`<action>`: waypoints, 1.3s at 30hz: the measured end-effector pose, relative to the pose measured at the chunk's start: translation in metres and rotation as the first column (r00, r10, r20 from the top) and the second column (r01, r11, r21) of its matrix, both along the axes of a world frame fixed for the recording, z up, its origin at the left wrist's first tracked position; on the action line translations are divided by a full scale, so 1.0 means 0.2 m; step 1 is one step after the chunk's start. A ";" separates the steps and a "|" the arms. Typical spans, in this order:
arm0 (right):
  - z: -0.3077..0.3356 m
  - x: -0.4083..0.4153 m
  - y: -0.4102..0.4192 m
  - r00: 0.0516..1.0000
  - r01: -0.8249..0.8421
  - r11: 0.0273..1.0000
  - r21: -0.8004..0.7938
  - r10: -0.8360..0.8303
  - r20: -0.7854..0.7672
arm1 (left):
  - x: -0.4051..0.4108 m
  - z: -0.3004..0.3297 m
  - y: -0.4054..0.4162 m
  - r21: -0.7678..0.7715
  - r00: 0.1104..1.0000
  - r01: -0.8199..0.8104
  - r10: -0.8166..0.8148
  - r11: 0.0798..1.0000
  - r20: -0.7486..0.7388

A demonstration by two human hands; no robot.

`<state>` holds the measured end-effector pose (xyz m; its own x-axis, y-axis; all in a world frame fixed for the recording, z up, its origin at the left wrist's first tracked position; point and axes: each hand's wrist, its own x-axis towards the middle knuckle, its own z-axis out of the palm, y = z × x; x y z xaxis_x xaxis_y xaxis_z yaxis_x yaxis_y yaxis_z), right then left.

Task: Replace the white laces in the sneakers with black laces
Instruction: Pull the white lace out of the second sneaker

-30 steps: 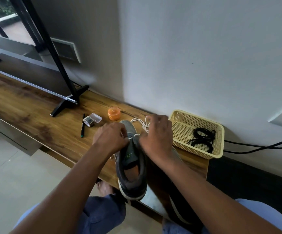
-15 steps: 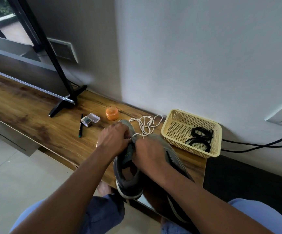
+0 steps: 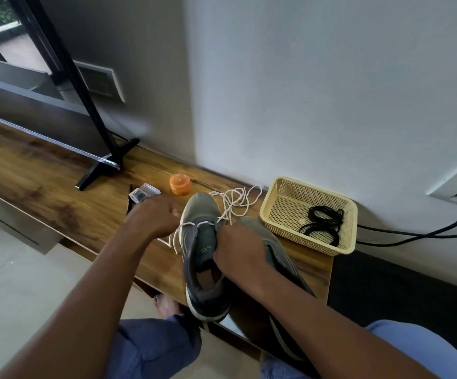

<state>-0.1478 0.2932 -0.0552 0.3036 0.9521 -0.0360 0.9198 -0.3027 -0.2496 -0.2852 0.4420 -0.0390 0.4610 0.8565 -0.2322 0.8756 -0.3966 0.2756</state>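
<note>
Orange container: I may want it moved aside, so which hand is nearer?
Left. The left hand hovers just below-left of the orange container; the right hand holds the sneaker farther away.

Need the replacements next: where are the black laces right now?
In the head view, the black laces lie coiled in the yellow basket, on the bench's right end, right of the sneakers.
</note>
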 end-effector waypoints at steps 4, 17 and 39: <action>0.01 -0.01 0.00 1.000 0.013 1.000 0.002 -0.013 0.005 | 0.07 0.02 -0.07 -0.004 0.976 0.124 -0.121 0.992 0.182; 0.01 -0.01 0.00 1.000 0.019 1.000 -0.018 -0.019 0.021 | 0.17 0.01 -0.13 0.063 0.990 0.064 -0.071 0.996 0.119; 0.01 -0.01 0.00 1.000 0.023 0.999 -0.034 -0.023 0.000 | 0.16 0.03 -0.14 0.139 0.994 -0.042 0.027 0.989 0.106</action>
